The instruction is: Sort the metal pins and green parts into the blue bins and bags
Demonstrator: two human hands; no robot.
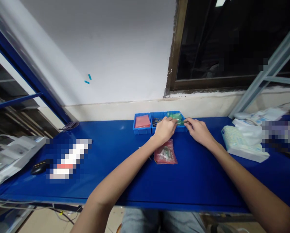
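Observation:
Both hands reach to the back of a blue table (pixel 125 174). My left hand (pixel 164 130) is closed, pinching a small green part (pixel 180 122) at the front of the right-hand blue bin (pixel 175 115), which holds green parts. My right hand (pixel 198 130) is also closed, its fingertips on the same green part from the right. The middle blue bin (pixel 156 121) holds small dark pieces, and the left blue bin (pixel 142 123) holds pink bags. A pink bag of small parts (pixel 165 155) lies on the table under my left wrist.
A white plastic-wrapped pack (pixel 244 144) and more white packaging lie at the right. A black mouse (pixel 39 168) and a white device (pixel 13 153) with cables sit at the left. A white wall and a dark window stand behind the table.

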